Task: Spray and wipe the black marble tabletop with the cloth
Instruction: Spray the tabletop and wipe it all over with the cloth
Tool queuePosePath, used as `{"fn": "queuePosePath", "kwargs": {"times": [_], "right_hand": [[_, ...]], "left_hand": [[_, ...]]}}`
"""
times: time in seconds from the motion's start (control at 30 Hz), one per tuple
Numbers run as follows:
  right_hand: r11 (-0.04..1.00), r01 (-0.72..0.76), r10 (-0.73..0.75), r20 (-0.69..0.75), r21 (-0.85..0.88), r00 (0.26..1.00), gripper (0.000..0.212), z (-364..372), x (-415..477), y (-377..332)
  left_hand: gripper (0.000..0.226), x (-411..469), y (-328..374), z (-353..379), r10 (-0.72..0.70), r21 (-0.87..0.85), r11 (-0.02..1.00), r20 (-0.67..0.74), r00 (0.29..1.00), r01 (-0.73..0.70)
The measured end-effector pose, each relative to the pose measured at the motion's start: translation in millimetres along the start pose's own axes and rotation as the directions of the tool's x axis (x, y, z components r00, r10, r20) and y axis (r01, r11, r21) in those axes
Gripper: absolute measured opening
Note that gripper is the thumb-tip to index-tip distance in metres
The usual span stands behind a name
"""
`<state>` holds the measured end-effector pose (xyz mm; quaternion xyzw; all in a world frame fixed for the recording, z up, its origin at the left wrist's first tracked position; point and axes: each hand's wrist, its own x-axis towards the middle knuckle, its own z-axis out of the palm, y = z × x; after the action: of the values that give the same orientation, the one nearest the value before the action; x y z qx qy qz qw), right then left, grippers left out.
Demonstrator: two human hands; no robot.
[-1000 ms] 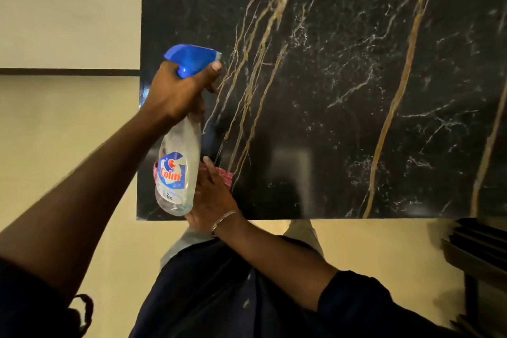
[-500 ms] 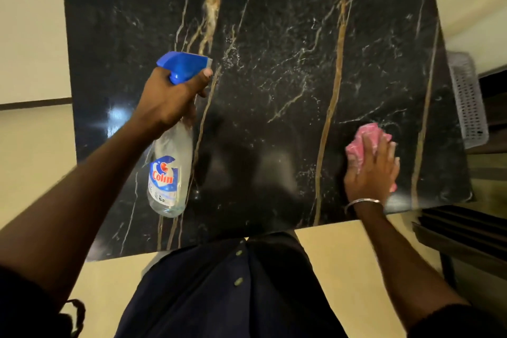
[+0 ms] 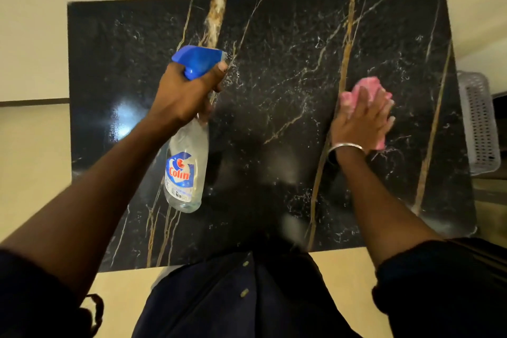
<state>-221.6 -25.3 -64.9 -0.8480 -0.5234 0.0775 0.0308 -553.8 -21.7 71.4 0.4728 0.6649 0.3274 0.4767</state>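
The black marble tabletop (image 3: 274, 44) with gold and white veins fills the middle of the view. My left hand (image 3: 182, 96) grips the neck of a clear spray bottle (image 3: 186, 167) with a blue trigger head, held above the table's left half, a finger on the trigger. My right hand (image 3: 362, 121) lies flat on a pink cloth (image 3: 356, 89), pressing it onto the marble right of centre. The cloth shows above and at the right of my fingers. Fine white droplets speckle the marble between my hands.
A white perforated plastic basket (image 3: 480, 123) stands just past the table's right edge. Dark furniture (image 3: 493, 195) sits below it at the right. Cream floor (image 3: 33, 162) surrounds the table. My dark clothing is against the near edge.
My right hand has carried the pink cloth from the near left corner across to the right side, then pushed it a little farther from me. The left hand keeps the bottle raised.
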Motion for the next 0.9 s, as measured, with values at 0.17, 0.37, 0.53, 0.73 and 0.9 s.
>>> {"fn": "queuePosePath", "kwargs": {"times": [0.17,0.37,0.53,0.73,0.9], "right_hand": [[0.890,0.455,-0.455,0.066,0.022,0.888,0.060,24,-39,-148],[0.564,0.815,-0.822,0.184,0.134,0.539,0.056,32,-99,-273],[0.422,0.897,-0.900,0.183,0.134,0.396,0.056,33,-93,-287],[0.592,0.804,-0.788,0.171,-0.050,0.591,0.060,34,20,-238],[0.851,0.520,-0.514,0.083,-0.080,0.854,0.057,4,121,-138]], "left_hand": [[0.050,10,0,-23,0.023,0.007,1.000,-0.063,0.998,-0.022],[0.034,18,-5,-52,0.052,0.033,0.998,-0.175,0.983,-0.047],[0.013,29,-7,-64,0.083,0.083,0.994,-0.211,0.974,-0.066],[0.035,46,-12,-67,0.088,0.033,0.996,-0.138,0.986,-0.084],[0.022,59,-7,-51,0.124,0.049,0.992,-0.150,0.981,-0.118]]}}
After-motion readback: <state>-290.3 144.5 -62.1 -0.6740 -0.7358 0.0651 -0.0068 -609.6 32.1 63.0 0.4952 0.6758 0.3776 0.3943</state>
